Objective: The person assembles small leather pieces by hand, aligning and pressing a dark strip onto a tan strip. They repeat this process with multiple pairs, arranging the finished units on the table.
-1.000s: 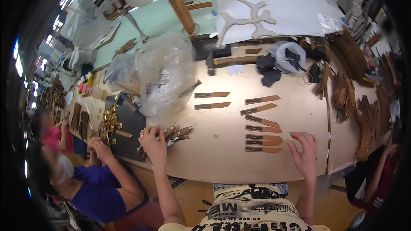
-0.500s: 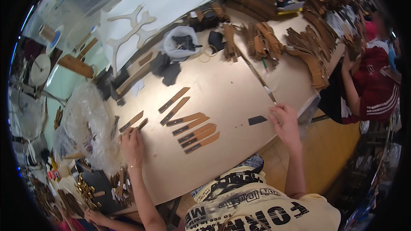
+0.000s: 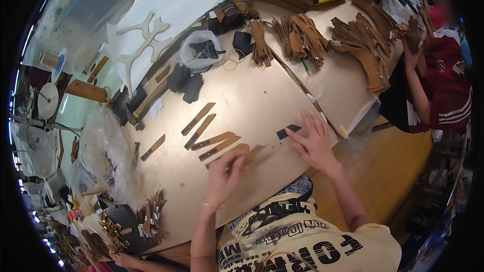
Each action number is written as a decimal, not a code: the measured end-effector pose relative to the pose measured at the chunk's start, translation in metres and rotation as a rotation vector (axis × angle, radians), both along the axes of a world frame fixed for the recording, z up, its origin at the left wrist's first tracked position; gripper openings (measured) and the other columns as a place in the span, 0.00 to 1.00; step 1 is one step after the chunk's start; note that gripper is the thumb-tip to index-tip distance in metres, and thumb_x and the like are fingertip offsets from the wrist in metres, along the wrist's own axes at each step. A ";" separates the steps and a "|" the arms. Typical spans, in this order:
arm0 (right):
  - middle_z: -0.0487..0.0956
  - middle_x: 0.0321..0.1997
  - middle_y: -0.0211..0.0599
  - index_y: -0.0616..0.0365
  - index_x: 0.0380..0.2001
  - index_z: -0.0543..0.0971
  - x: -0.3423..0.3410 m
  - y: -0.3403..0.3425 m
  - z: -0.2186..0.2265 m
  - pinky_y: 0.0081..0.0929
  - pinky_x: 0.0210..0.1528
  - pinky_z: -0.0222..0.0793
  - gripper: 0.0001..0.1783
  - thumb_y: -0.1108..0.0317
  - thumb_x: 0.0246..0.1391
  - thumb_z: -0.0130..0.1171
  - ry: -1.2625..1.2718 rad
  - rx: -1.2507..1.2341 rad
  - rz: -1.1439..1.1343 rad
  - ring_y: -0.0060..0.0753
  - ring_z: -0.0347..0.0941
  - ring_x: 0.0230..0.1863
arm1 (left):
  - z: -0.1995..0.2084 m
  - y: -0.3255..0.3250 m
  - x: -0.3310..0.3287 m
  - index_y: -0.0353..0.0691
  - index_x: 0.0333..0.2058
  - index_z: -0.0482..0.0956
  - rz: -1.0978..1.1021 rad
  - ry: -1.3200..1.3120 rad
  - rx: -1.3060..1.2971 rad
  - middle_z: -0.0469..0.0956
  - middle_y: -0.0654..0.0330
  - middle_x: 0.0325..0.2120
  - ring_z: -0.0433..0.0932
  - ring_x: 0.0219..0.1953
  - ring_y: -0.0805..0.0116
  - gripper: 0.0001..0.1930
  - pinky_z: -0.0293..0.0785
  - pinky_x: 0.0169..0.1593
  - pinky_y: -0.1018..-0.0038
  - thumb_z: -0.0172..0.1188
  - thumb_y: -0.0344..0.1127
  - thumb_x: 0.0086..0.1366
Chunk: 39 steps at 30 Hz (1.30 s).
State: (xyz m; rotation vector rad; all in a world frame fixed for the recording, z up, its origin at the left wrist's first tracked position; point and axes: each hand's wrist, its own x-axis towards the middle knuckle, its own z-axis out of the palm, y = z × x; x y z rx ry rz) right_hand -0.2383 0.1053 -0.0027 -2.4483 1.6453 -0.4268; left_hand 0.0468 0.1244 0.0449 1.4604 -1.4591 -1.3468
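Note:
My left hand point(image 3: 225, 179) is closed, with a motion-blurred brown leather strip point(image 3: 257, 153) jutting out to the right of its fingers. Beneath and behind it, several brown strips with dark ends point(image 3: 200, 132) lie fanned on the table; the hand covers the nearest ones. One more strip point(image 3: 153, 147) lies by itself at the left. My right hand point(image 3: 318, 143) is spread open, palm down. Its thumb and index finger are around a small black piece point(image 3: 288, 132) on the tabletop; whether they touch it I cannot tell.
Bundles of brown strips point(image 3: 301, 40) sit at the back right. A white plastic bag of black pieces point(image 3: 201, 50) and black scraps point(image 3: 185, 81) lie farther back. Clear plastic point(image 3: 103, 153) is heaped at the left. Another person in a maroon top point(image 3: 446, 88) works at the right.
My left hand has moved right from the lone strip to the near end of the fanned strips. My right hand has shifted left to the black piece, fingers now spread.

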 end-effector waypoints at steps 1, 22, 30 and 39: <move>0.60 0.71 0.49 0.44 0.58 0.77 -0.001 -0.004 0.002 0.48 0.67 0.53 0.24 0.51 0.60 0.57 -0.013 -0.032 0.024 0.53 0.57 0.69 | 0.001 -0.006 -0.015 0.32 0.44 0.79 -0.080 0.013 0.041 0.77 0.64 0.25 0.76 0.29 0.80 0.10 0.73 0.33 0.81 0.53 0.31 0.72; 0.77 0.33 0.33 0.59 0.55 0.71 0.016 -0.022 0.021 0.21 0.34 0.73 0.23 0.78 0.56 0.61 -0.880 0.428 -0.342 0.21 0.75 0.33 | -0.036 -0.025 -0.070 0.34 0.36 0.82 0.027 -0.166 -0.091 0.81 0.60 0.26 0.75 0.25 0.76 0.05 0.71 0.32 0.79 0.64 0.25 0.61; 0.77 0.31 0.34 0.59 0.54 0.70 0.016 -0.029 0.015 0.21 0.31 0.72 0.23 0.78 0.54 0.62 -0.857 0.439 -0.373 0.22 0.75 0.29 | -0.035 -0.030 -0.075 0.36 0.35 0.82 0.030 -0.188 -0.086 0.76 0.57 0.26 0.71 0.22 0.68 0.05 0.68 0.29 0.73 0.61 0.23 0.60; 0.78 0.29 0.36 0.60 0.54 0.69 0.017 -0.031 0.014 0.22 0.27 0.70 0.23 0.78 0.54 0.62 -0.843 0.431 -0.381 0.23 0.75 0.25 | -0.035 -0.035 -0.077 0.36 0.36 0.83 0.033 -0.189 -0.050 0.76 0.57 0.27 0.70 0.21 0.70 0.07 0.68 0.28 0.74 0.60 0.22 0.60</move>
